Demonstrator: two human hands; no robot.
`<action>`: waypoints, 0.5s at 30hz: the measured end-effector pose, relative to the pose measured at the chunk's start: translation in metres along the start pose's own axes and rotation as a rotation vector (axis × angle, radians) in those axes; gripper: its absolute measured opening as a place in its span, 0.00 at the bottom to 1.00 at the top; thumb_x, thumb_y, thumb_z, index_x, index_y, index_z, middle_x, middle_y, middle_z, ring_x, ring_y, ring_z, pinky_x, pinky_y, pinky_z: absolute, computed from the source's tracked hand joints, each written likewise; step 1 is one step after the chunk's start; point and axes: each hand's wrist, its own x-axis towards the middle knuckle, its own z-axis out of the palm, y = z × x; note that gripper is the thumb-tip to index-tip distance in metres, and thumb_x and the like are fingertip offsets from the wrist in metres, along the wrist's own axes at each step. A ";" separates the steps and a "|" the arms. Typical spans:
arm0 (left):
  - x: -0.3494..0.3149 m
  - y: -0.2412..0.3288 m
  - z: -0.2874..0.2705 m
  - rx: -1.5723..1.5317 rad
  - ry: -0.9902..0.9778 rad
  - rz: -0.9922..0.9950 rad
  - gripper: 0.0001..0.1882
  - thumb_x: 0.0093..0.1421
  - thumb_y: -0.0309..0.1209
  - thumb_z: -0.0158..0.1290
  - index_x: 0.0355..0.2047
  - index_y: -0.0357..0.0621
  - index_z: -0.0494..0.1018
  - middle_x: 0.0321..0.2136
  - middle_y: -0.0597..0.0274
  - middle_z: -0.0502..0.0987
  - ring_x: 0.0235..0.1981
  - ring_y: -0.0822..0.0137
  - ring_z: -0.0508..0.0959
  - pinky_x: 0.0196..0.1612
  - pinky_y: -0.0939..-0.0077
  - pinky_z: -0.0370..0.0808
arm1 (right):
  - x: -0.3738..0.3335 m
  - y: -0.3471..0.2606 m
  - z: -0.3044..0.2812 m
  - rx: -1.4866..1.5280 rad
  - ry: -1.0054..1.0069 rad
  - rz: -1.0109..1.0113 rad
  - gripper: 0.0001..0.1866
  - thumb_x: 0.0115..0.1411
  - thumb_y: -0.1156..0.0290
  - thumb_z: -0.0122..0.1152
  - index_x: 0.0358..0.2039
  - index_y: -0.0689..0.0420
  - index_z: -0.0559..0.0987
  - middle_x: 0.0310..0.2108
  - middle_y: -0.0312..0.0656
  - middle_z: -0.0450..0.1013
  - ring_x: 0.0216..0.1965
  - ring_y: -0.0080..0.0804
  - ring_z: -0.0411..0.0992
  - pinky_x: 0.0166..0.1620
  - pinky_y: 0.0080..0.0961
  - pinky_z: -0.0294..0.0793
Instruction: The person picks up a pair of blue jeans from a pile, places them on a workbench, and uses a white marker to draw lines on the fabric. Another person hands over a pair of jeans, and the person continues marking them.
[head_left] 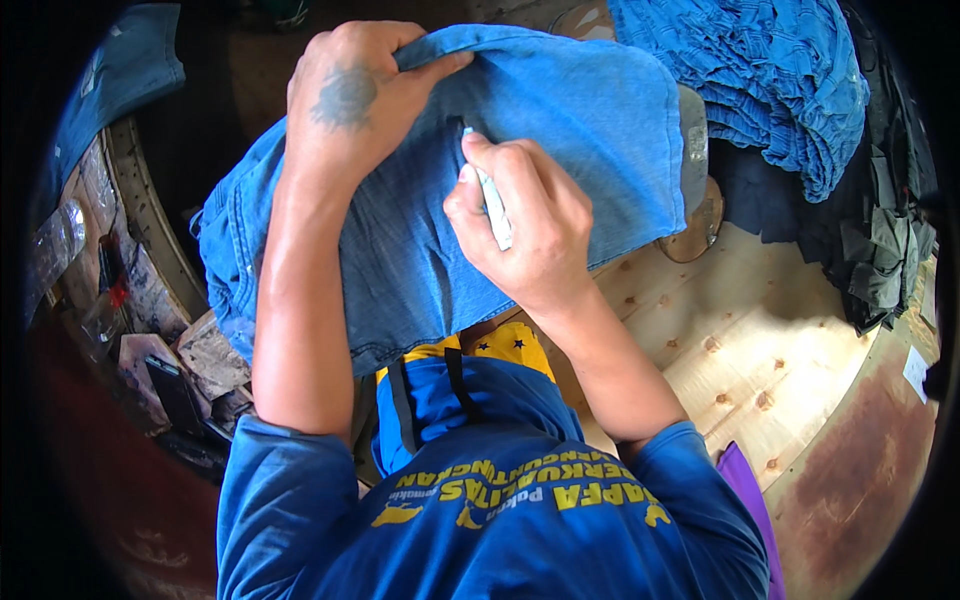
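Observation:
A blue denim garment (pixel 570 130) is stretched over a flat board whose grey rounded end (pixel 693 145) shows at its right. My left hand (pixel 350 95) grips the upper edge of the denim, thumb lying over the cloth and the other fingers mostly hidden behind it. In my right hand (pixel 530 205) is a slim, pale, stick-shaped tool (pixel 495 210), pinched between thumb and fingers. Its upper end is close to the cloth, beside a small dark mark. I cannot make out the tool's exact kind or whether it touches the denim.
Crumpled blue denim garments (pixel 750 80) are heaped at the far right, with dark cloth (pixel 875 240) hanging beside them. A pale wooden board (pixel 740 340) lies at the right. Wooden pieces (pixel 210 355) and a dark phone-like object (pixel 175 395) are at the left.

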 end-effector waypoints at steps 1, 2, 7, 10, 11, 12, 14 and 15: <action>0.000 0.000 0.000 0.017 0.002 0.005 0.19 0.58 0.52 0.72 0.30 0.48 0.88 0.18 0.52 0.80 0.23 0.46 0.83 0.31 0.55 0.80 | -0.001 -0.001 -0.001 -0.001 -0.002 0.001 0.15 0.55 0.85 0.69 0.45 0.65 0.82 0.28 0.45 0.75 0.26 0.38 0.75 0.29 0.30 0.78; 0.000 0.000 0.000 0.028 0.018 0.025 0.19 0.58 0.52 0.72 0.30 0.48 0.88 0.18 0.52 0.80 0.23 0.46 0.83 0.31 0.55 0.79 | -0.003 -0.003 -0.003 -0.004 -0.007 0.008 0.15 0.55 0.85 0.69 0.44 0.65 0.83 0.29 0.46 0.76 0.26 0.40 0.76 0.29 0.33 0.78; 0.000 0.001 0.000 0.017 0.007 0.009 0.19 0.58 0.51 0.71 0.31 0.48 0.88 0.18 0.52 0.81 0.24 0.47 0.83 0.32 0.55 0.80 | -0.018 -0.017 -0.021 -0.016 -0.061 0.032 0.16 0.55 0.84 0.69 0.46 0.67 0.83 0.29 0.48 0.77 0.27 0.43 0.77 0.31 0.36 0.78; 0.000 0.003 0.000 -0.007 -0.004 -0.013 0.19 0.59 0.51 0.71 0.32 0.48 0.89 0.19 0.52 0.81 0.24 0.47 0.84 0.33 0.56 0.80 | -0.021 -0.022 -0.029 0.035 -0.075 0.062 0.17 0.55 0.84 0.70 0.46 0.66 0.83 0.29 0.48 0.78 0.27 0.43 0.78 0.31 0.36 0.79; 0.000 0.004 -0.001 -0.017 -0.010 -0.022 0.19 0.59 0.51 0.71 0.32 0.48 0.89 0.19 0.52 0.81 0.25 0.48 0.84 0.33 0.56 0.81 | -0.020 -0.021 -0.028 0.029 -0.050 0.054 0.17 0.55 0.84 0.70 0.46 0.66 0.83 0.29 0.48 0.78 0.27 0.43 0.78 0.31 0.35 0.79; 0.001 0.005 -0.002 0.000 -0.008 -0.006 0.19 0.59 0.51 0.71 0.33 0.48 0.89 0.19 0.52 0.81 0.24 0.48 0.84 0.33 0.57 0.81 | -0.017 -0.018 -0.026 0.024 -0.027 0.046 0.16 0.55 0.84 0.70 0.46 0.66 0.83 0.29 0.48 0.78 0.26 0.42 0.78 0.31 0.35 0.79; 0.002 0.008 -0.005 0.034 -0.004 0.018 0.18 0.59 0.51 0.72 0.33 0.49 0.90 0.19 0.53 0.82 0.24 0.48 0.84 0.34 0.57 0.81 | -0.010 -0.011 -0.019 0.020 0.012 0.014 0.15 0.54 0.85 0.70 0.45 0.65 0.83 0.28 0.46 0.77 0.26 0.39 0.77 0.30 0.32 0.78; 0.002 0.009 -0.006 0.038 -0.049 -0.021 0.18 0.60 0.48 0.71 0.37 0.46 0.90 0.23 0.52 0.84 0.26 0.52 0.86 0.36 0.61 0.82 | -0.005 -0.006 -0.013 0.023 0.029 -0.011 0.15 0.54 0.85 0.70 0.44 0.65 0.83 0.27 0.44 0.75 0.26 0.37 0.76 0.29 0.29 0.77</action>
